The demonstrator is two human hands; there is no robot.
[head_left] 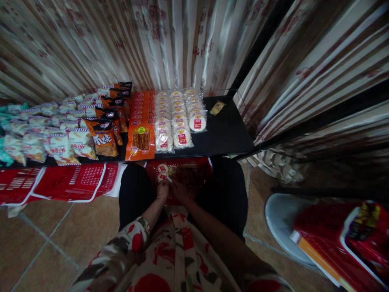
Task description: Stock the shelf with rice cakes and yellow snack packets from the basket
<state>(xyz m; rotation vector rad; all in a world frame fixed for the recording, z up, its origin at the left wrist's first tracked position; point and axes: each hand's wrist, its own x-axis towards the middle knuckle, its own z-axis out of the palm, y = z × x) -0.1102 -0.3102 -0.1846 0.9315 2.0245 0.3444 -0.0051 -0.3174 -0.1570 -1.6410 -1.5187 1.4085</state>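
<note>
My left hand and my right hand meet low in the middle, over a red basket on my lap. The left hand is closed on a round white snack pack with a red label. A second such pack lies just above it in the basket. My right hand's fingers curl beside the packs; what they grip is too dark to make out. Above stands a black shelf with rows of the same round white packs and orange packs.
Orange-brown bags and white-and-red bags fill the shelf's left part. A small yellow packet lies at the back right. Red baskets sit under the shelf at left. A grey stool with red baskets stands at right. Curtains hang behind.
</note>
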